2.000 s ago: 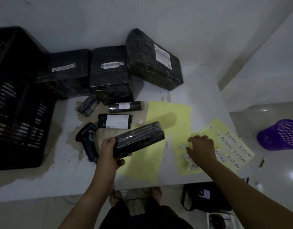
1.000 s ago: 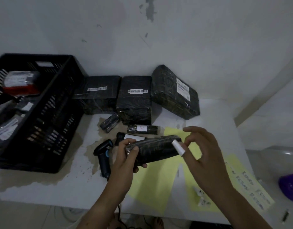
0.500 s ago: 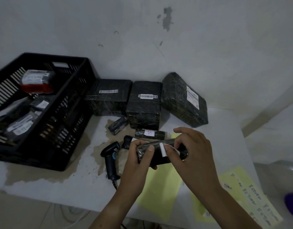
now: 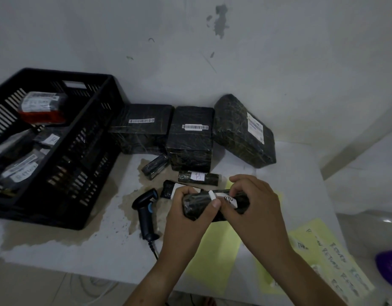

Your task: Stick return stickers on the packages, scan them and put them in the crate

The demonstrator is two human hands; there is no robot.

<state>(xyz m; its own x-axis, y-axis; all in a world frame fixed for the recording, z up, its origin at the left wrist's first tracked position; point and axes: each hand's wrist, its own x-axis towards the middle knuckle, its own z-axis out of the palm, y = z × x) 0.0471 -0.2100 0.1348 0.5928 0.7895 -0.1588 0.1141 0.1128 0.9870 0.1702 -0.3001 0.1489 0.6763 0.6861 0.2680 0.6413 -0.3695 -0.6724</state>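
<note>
The left hand (image 4: 189, 214) grips one end of the crosswise black plastic-wrapped package (image 4: 196, 205), the right hand (image 4: 255, 212) curls round the other, pressing a white sticker (image 4: 229, 200); the black handheld scanner (image 4: 145, 209) lies leftward.

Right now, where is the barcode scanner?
Head view: the barcode scanner lies on the table, just left of the left hand, right of the black crate.

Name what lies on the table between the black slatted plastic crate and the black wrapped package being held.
Head view: the black handheld barcode scanner lies between crate and package.
</note>
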